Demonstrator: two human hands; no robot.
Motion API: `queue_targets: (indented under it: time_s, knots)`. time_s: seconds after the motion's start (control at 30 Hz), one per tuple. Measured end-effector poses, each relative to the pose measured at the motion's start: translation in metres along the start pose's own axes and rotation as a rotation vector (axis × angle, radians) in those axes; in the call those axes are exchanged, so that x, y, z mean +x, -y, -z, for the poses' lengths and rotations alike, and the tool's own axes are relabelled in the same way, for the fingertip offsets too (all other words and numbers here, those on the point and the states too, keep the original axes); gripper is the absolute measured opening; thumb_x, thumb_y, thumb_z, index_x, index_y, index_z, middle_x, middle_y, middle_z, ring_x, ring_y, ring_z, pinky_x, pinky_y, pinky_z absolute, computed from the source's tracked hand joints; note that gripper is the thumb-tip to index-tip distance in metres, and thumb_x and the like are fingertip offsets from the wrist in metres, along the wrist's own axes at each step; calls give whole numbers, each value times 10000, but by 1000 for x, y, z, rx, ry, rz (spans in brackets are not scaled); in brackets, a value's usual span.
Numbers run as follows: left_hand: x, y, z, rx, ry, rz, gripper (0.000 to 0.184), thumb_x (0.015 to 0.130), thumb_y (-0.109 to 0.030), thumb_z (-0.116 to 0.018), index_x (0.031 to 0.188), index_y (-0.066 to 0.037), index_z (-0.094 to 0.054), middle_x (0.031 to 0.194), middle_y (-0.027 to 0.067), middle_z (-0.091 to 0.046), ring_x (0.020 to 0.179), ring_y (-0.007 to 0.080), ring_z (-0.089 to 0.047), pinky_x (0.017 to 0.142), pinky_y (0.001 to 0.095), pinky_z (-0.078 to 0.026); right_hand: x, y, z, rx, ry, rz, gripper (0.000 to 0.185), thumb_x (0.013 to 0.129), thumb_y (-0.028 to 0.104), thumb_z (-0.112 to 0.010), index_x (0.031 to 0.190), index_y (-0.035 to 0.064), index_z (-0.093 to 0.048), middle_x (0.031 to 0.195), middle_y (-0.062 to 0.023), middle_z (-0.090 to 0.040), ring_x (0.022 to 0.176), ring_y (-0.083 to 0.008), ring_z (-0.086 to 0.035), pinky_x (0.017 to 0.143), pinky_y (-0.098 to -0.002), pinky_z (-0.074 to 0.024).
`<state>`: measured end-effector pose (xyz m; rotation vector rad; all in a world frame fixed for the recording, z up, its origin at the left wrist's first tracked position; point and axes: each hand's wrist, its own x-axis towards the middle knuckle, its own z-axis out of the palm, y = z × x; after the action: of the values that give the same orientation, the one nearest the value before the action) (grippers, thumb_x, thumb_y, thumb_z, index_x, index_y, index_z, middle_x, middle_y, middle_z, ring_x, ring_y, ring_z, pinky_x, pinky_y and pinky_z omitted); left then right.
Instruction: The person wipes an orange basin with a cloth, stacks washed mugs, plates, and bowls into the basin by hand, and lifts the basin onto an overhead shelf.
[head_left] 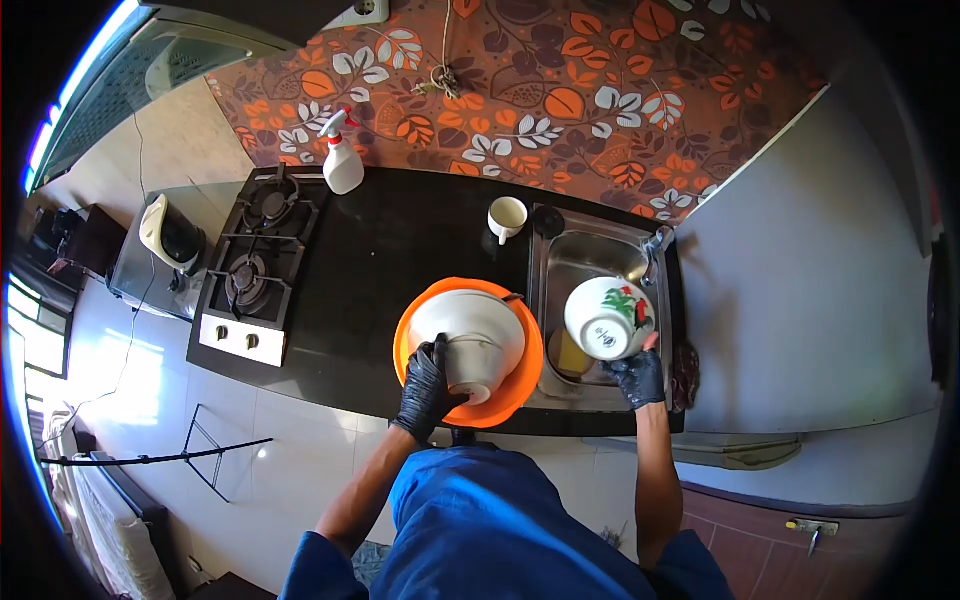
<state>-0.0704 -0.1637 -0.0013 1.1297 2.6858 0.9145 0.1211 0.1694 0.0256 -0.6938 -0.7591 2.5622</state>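
Observation:
My right hand point(637, 378), in a black glove, grips a white bowl point(606, 338) over the sink. The bowl is tipped so its underside faces me, showing a stamp on the base and a red and green painted pattern. My left hand point(427, 388), also gloved in black, is closed on the side of a small off-white bowl point(474, 362), which lies bottom-up. Under it sits a wider white bowl point(465, 312), inside an orange basin point(533, 352) on the black counter. The fingertips of my right hand are partly hidden by the bowl.
A steel sink point(590, 258) with a tap point(655, 250) holds something yellowish point(573, 355). On the counter point(400, 230) stand a white mug point(507, 217) and a spray bottle point(343, 165). A gas hob point(255, 265) is at the left, a grey panel point(800, 270) at the right.

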Motion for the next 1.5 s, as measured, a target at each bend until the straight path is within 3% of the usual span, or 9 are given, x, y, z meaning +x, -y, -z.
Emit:
queue_targets:
  time_s: [0.27, 0.5, 0.67, 0.93, 1.23, 1.33, 1.43, 1.47, 1.5]
  knots:
    - [2, -2, 0, -68, -19, 51, 994, 471, -284, -903, 1275, -13, -385, 1099, 203, -503, 965, 342, -527, 882, 383, -470, 0, -16, -71, -179, 117, -151, 610, 835, 407, -640, 1273, 37, -431, 1063, -91, -617, 981, -216, -591, 803, -355, -534]
    - [8, 12, -4, -200, -12, -15, 895, 486, -229, -890, 1207, -3, -411, 1082, 197, -490, 940, 334, -513, 883, 380, -453, 9, -38, -80, -1049, 280, -324, 432, 877, 359, -606, 1107, -6, -576, 971, -47, -638, 854, -165, -590, 758, -297, -495]
    - [15, 23, -4, -247, -78, -110, 854, 498, -214, -883, 1181, 2, -418, 1091, 196, -477, 942, 332, -507, 882, 383, -447, 19, -49, -102, -1338, 396, -374, 404, 887, 363, -593, 1033, -13, -598, 884, -34, -620, 781, -145, -563, 705, -275, -476]
    - [27, 31, 13, -311, -44, -166, 749, 590, -147, -831, 1202, -26, -417, 1118, 161, -484, 965, 285, -509, 891, 320, -455, 30, -68, -127, -1453, 503, -420, 400, 903, 371, -571, 915, -24, -633, 745, -12, -591, 663, -114, -519, 620, -238, -447]
    - [37, 48, 31, -813, 243, 204, 486, 681, -38, -753, 1114, -20, -532, 1078, 99, -572, 959, 222, -565, 888, 308, -474, 33, -99, -145, -1371, 452, -445, 501, 883, 459, -570, 881, -35, -655, 664, -19, -579, 570, -106, -482, 531, -242, -419]
    - [40, 46, 36, -860, 172, 222, 409, 704, -21, -731, 1081, -22, -572, 1047, 92, -600, 925, 198, -583, 837, 291, -492, 34, -114, -147, -1421, 476, -366, 516, 874, 475, -574, 880, -35, -654, 660, -29, -572, 557, -109, -472, 518, -239, -412]
    - [73, 89, 47, -368, -3, 62, 320, 837, -51, -567, 1156, -25, -555, 1101, 89, -595, 920, 152, -562, 786, 249, -468, 35, -120, -149, -1468, 505, -291, 531, 866, 491, -578, 878, -34, -654, 656, -39, -566, 544, -112, -462, 505, -237, -405]
    - [95, 89, 47, -984, -328, 223, 402, 830, -60, -534, 1231, -33, -521, 1185, 105, -576, 964, 179, -560, 845, 269, -446, 35, -120, -149, -1460, 473, -312, 541, 858, 502, -581, 863, -34, -650, 656, -44, -570, 549, -121, -472, 511, -238, -413]
    - [119, 114, 47, -801, -358, 139, 450, 833, -81, -536, 1278, -43, -484, 1215, 116, -563, 982, 203, -562, 868, 283, -437, 34, -120, -150, -1453, 441, -333, 551, 851, 513, -585, 847, -34, -646, 655, -50, -575, 553, -131, -482, 517, -240, -421]
